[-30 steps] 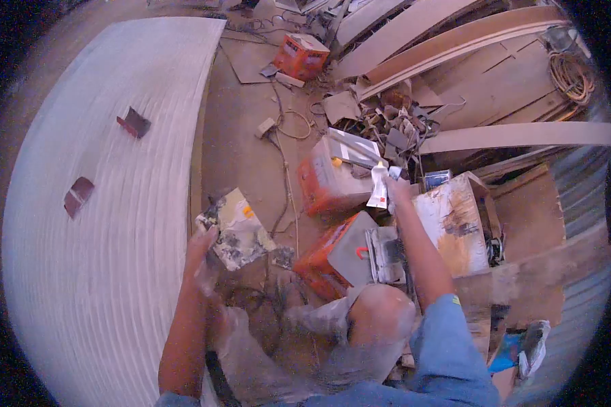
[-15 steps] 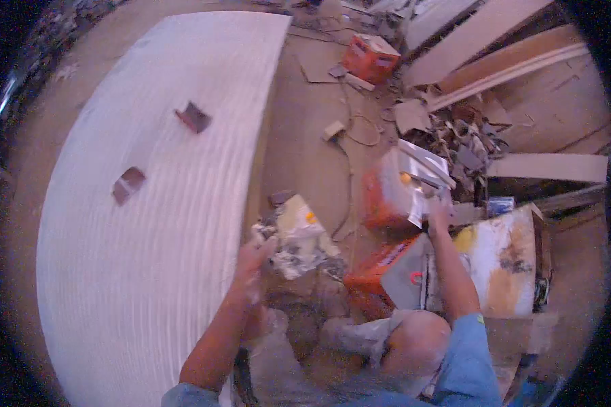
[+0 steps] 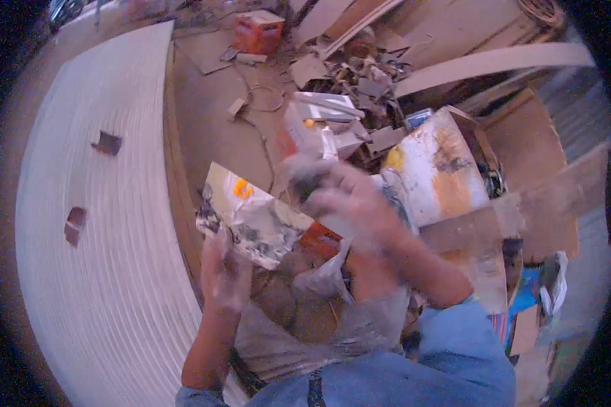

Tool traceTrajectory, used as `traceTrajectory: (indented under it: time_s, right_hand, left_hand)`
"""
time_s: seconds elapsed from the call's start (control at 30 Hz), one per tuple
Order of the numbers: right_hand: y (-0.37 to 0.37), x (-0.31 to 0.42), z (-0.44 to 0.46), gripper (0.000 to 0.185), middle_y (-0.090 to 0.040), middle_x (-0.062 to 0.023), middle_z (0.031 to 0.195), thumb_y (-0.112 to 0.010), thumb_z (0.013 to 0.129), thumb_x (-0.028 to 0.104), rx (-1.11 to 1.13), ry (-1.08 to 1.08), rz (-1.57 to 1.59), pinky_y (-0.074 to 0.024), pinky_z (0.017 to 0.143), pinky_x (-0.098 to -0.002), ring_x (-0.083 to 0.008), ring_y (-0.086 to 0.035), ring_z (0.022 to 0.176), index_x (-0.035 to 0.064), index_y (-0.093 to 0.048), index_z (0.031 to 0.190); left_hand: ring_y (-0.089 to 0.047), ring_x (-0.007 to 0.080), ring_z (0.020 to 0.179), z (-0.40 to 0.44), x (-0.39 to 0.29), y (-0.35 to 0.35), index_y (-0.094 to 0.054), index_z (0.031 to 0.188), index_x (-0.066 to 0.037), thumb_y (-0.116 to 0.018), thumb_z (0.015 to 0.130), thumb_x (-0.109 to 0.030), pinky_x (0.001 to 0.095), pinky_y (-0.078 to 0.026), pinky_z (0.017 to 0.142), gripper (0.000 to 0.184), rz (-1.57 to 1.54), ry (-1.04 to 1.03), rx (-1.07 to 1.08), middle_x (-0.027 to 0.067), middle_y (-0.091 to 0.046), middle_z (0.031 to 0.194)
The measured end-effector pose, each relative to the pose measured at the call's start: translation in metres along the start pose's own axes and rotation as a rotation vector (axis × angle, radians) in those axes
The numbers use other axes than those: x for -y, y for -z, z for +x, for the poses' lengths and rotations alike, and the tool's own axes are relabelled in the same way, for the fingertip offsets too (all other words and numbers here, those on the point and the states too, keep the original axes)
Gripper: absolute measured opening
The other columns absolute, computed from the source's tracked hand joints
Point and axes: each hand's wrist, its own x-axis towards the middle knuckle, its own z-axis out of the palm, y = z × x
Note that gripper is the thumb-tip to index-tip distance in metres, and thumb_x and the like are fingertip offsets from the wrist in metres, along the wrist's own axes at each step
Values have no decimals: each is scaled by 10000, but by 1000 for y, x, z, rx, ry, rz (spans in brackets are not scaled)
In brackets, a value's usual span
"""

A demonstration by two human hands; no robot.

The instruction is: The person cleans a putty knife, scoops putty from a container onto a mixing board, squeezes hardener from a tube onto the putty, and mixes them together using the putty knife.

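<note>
My left hand (image 3: pixel 225 275) grips the lower left edge of a flat mixing board (image 3: pixel 288 216), its fingers partly hidden beneath. White and grey paste (image 3: pixel 261 237) is smeared over the board, with an orange dab (image 3: pixel 242 188) near its upper corner. Just right of the board, my right hand (image 3: pixel 349 197) is smeared by motion. Its fingers look closed around a dark, blurred thing (image 3: pixel 309 178) whose kind I cannot make out. Beyond it, a white tube (image 3: pixel 329 144) lies at a box topped with a silvery-white sheet (image 3: pixel 326 105).
A long ribbed white panel (image 3: pixel 102 271) stretches along my left, bearing two small dark reddish pieces (image 3: pixel 107 143). An orange box (image 3: pixel 258 34) stands farther off. Scrap (image 3: pixel 366 78) is heaped beyond the tube. At right are a stained white container (image 3: pixel 438 169) and cardboard (image 3: pixel 529 142).
My right hand has come away from the silvery-topped box and moved toward the board, a dark thing at its fingers. My left hand still holds the board. The view has turned right.
</note>
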Motion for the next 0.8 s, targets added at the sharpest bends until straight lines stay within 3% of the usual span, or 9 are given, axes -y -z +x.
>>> traceTrajectory:
  time_s: [0.07, 0.3, 0.33, 0.37, 0.47, 0.57, 0.63, 0.7, 0.8]
  right_hand:
    - [-40, -27, -19, 459, -636, -83, 1243, -647, 860, 53, -35, 32, 349, -489, 962, -300, -150, -617, 1102, 4, -563, 1309]
    - [-56, -81, -50, 457, -647, -75, 1214, -697, 837, 36, -148, 154, 72, -481, 964, -304, -138, -592, 1123, -3, -572, 1275]
    - [-60, -81, -53, 464, -649, -73, 1210, -702, 834, 50, -188, 170, -75, -479, 969, -314, -142, -596, 1116, -6, -570, 1276]
    - [-58, -78, -59, 464, -649, -73, 1210, -702, 834, 50, -171, 155, -56, -479, 969, -314, -142, -596, 1116, -6, -570, 1276]
    - [-35, -28, -77, 441, -664, -111, 1204, -638, 878, 71, -82, 66, -93, -470, 994, -339, -184, -611, 1116, -7, -559, 1304]
    - [-8, -8, -101, 380, -697, -144, 1159, -562, 934, 71, -459, 124, -213, -462, 1010, -337, -209, -639, 1092, 14, -573, 1310]
    - [15, -8, -124, 349, -720, -125, 1090, -554, 960, 97, -666, 205, -322, -473, 987, -317, -193, -659, 1039, 8, -591, 1296]
    - [34, -16, -147, 322, -693, -104, 1096, -514, 994, 74, -772, 148, -444, -500, 905, -295, -160, -648, 980, -24, -572, 1295]
    - [34, -49, -175, 300, -681, -109, 1124, -525, 996, 97, -843, 48, -349, -489, 928, -307, -168, -635, 1010, -30, -590, 1259]
  left_hand:
    - [-568, 259, 1219, -14, 8, -7, -470, 1365, -4, -607, 948, -289, 421, -459, 1037, 523, 13, -19, 81, 108, -567, 1324]
    - [-588, 229, 1171, -21, 22, -22, -497, 1320, 18, -615, 953, -258, 403, -476, 997, 474, 232, -1, 12, 103, -586, 1277]
    - [-588, 229, 1171, -22, 21, -20, -497, 1320, 18, -615, 953, -258, 403, -476, 997, 474, 238, -2, -10, 103, -586, 1277]
    - [-600, 219, 1146, -25, 21, -19, -501, 1313, 18, -615, 957, -247, 391, -482, 983, 458, 410, -157, 57, 96, -595, 1260]
    - [-629, 206, 1094, -18, 9, -25, -518, 1289, 19, -604, 972, -238, 370, -498, 948, 418, 396, -198, -9, 91, -618, 1220]
    - [-652, 222, 1062, -3, -9, -17, -519, 1297, -8, -593, 980, -265, 390, -532, 918, 415, 147, -186, -37, 99, -641, 1191]
    - [-651, 238, 1054, -1, -29, -5, -532, 1298, -13, -559, 996, -313, 405, -544, 897, 427, 189, -253, -72, 104, -646, 1194]
    - [-649, 261, 1059, -6, -40, -6, -531, 1326, -19, -521, 1018, -339, 417, -570, 852, 444, 218, -379, -100, 113, -647, 1226]
    - [-627, 219, 1096, 3, -62, -2, -516, 1307, -7, -554, 1010, -318, 378, -546, 888, 431, 156, -477, -95, 95, -620, 1227]
